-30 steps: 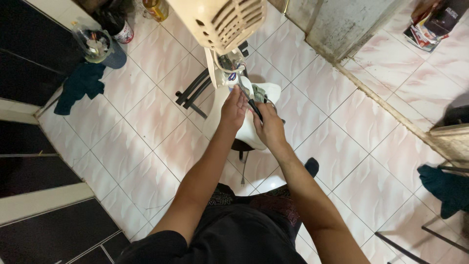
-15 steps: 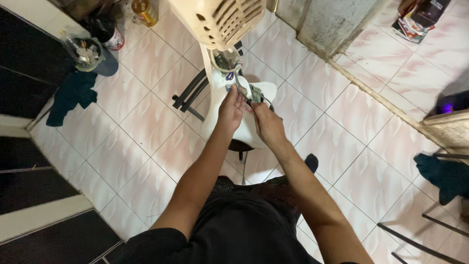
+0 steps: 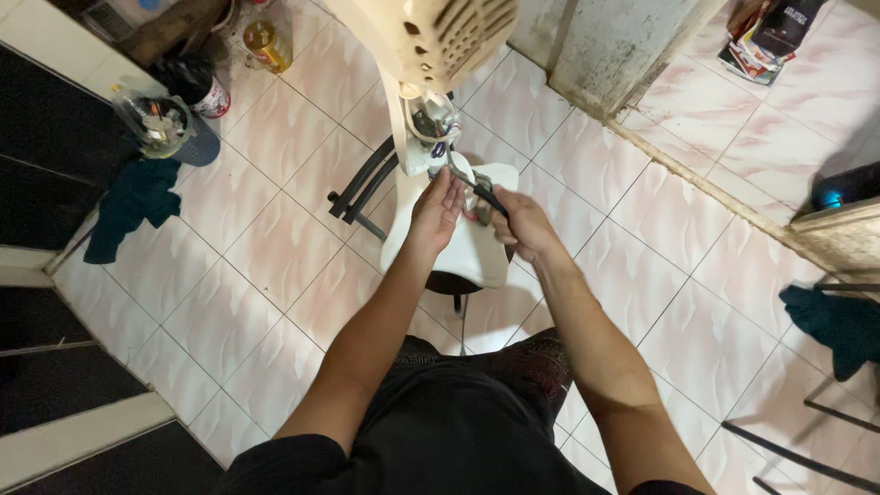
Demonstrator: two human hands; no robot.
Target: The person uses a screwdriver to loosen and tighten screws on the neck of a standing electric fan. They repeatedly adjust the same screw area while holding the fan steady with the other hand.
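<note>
A cream standing fan stands on the tiled floor (wiring bared on its neck). The left hand pinches a wire there; the right hand is closed around dark pliers. A teal cloth lies far left.

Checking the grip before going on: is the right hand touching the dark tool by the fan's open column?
Touching. The head view shows the right hand closed around the dark tool, whose handle runs out of the fist toward the fan column.
</note>
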